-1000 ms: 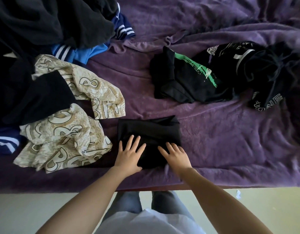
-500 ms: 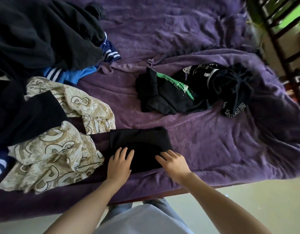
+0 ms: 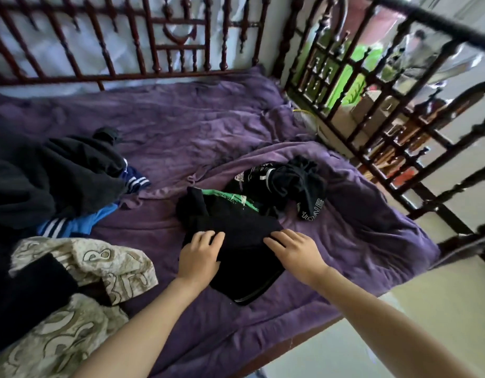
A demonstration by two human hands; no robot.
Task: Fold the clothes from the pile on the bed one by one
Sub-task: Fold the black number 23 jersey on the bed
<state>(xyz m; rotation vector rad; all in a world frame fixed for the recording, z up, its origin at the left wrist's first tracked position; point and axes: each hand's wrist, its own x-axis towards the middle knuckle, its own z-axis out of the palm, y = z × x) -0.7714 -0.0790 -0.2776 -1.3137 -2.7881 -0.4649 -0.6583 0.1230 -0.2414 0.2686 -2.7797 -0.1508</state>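
Note:
A folded black garment [image 3: 244, 263] is held between my hands over the purple blanket [image 3: 358, 241], and its far edge overlaps a black garment with a green print [image 3: 230, 200]. My left hand [image 3: 200, 255] grips its left edge with curled fingers. My right hand [image 3: 293, 252] holds its right edge. The unfolded pile lies at the left: dark clothes [image 3: 45, 181], a blue striped piece [image 3: 80, 222] and a beige patterned garment [image 3: 72, 317].
A bunched black garment with white lettering [image 3: 309, 208] lies behind the green-print one. A dark red wooden railing [image 3: 154, 50] runs along the far side of the bed, and another railing [image 3: 386, 126] closes the right end. The pale floor [image 3: 399, 323] is at the lower right.
Both hands have taken hold of the folded black garment and carried it away from the bed's near edge, to the right, up against the green-print garment. The camera has tilted up, showing the railings.

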